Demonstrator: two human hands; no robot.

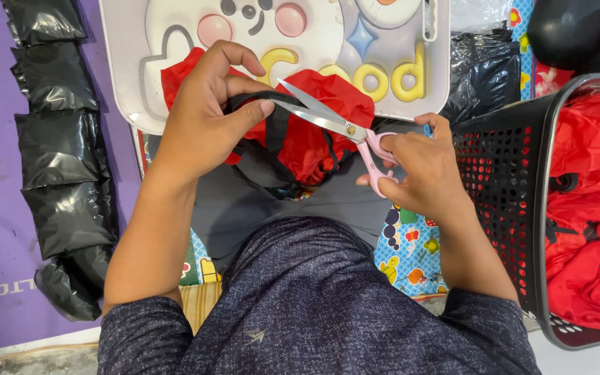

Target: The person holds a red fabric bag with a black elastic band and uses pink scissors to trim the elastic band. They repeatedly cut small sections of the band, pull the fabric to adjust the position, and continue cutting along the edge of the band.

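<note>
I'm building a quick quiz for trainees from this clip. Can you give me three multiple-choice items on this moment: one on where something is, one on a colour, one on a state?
1. Where is the black basket?
A. On the person's right side
B. On the purple mat
C. On the white tray

2. What colour are the handles of the scissors?
A. Black
B. Pink
C. Yellow

3. How are the scissor blades?
A. Shut tight
B. Open at the black strap
C. Lying unused on the tray

Key:
1 A: the basket, filled with red fabric, stands beside the right hand.
2 B: pink loops show around the right hand's fingers.
3 B: the blades are spread at the black strap that the left hand pinches over the red bag.
</note>
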